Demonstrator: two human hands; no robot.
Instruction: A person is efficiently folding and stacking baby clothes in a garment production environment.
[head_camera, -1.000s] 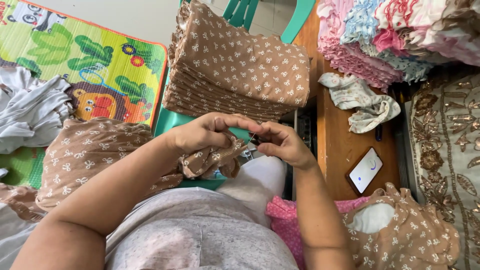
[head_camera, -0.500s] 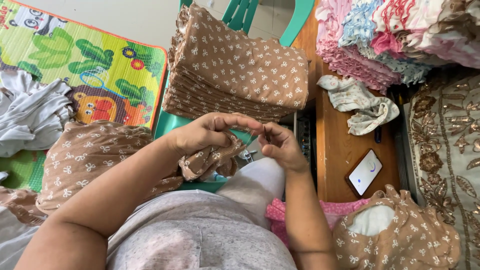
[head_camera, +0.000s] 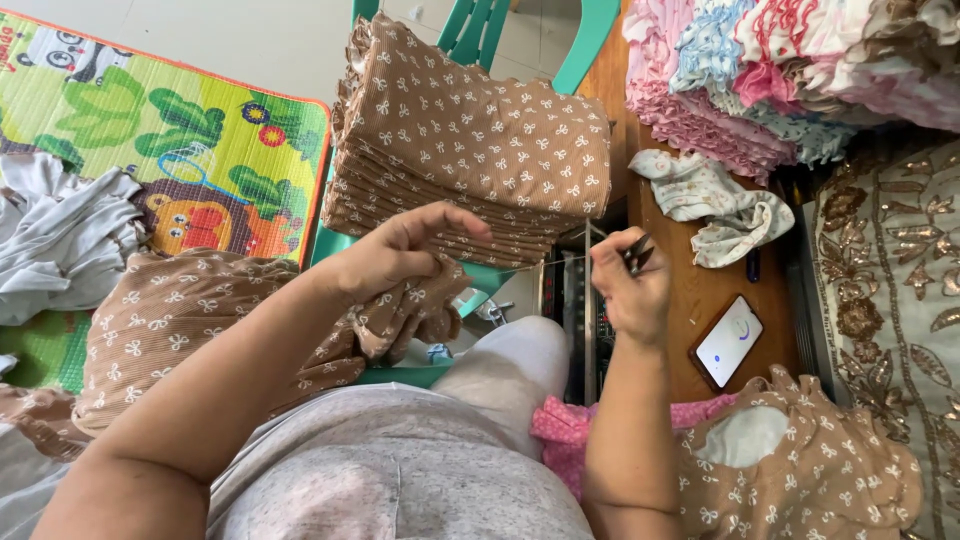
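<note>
My left hand (head_camera: 400, 258) grips a small brown garment with a white bow print (head_camera: 405, 320) above my lap. My right hand (head_camera: 628, 285) holds a small dark thread snipper (head_camera: 636, 252) and sits a little to the right of the left hand. A thin thread (head_camera: 540, 262) runs taut between the garment and my right hand. A tall stack of folded pieces in the same brown fabric (head_camera: 470, 150) rests on a green plastic chair (head_camera: 480, 30) just behind both hands.
A phone (head_camera: 727, 341) lies on the wooden bench (head_camera: 680, 300) at right, by a crumpled white cloth (head_camera: 715, 205). Pink and blue folded clothes (head_camera: 780, 80) pile at top right. More brown garments (head_camera: 160, 320) lie left, over a colourful play mat (head_camera: 150, 140).
My hands were close together on the garment; my right hand has since pulled away to the right, drawing the thread taut. My left hand stays on the garment.
</note>
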